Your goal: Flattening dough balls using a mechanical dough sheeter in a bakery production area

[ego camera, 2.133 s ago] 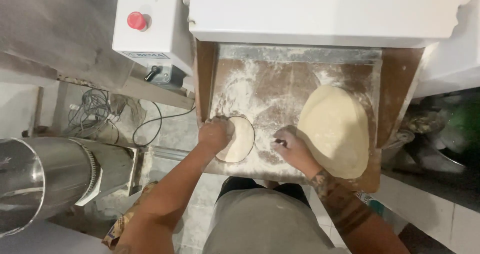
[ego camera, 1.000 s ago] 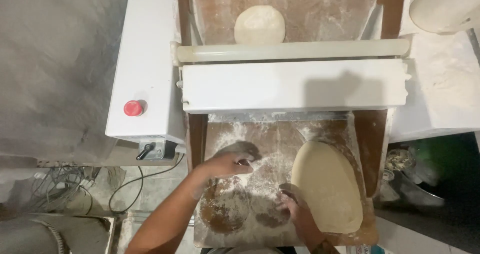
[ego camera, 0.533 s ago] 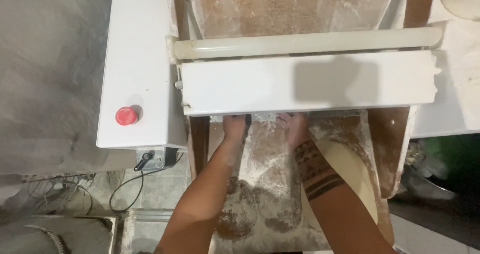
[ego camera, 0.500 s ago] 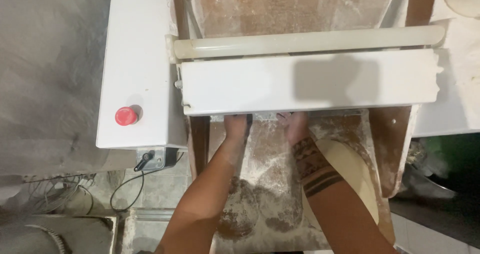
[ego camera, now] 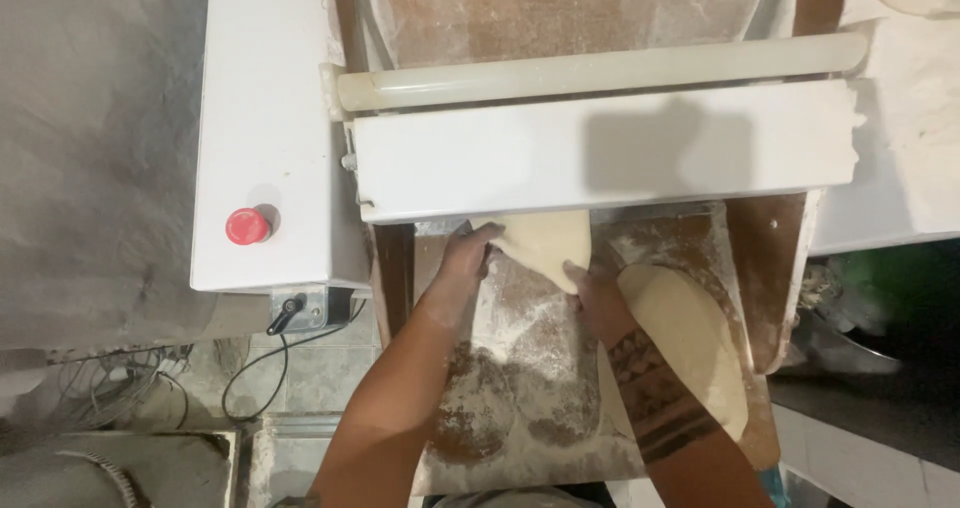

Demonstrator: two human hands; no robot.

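Head view, both hands, left hand [ego camera: 462, 261], right hand [ego camera: 598, 296], gripping dough sheet [ego camera: 545, 243]

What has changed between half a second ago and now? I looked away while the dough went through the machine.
Both hands, then empty at the roller housing's lower edge, have drawn back a little: the left hand and right hand now hold a flattened dough sheet coming out from under the roller housing. The large dough oval, the floured board and the red button are unchanged.
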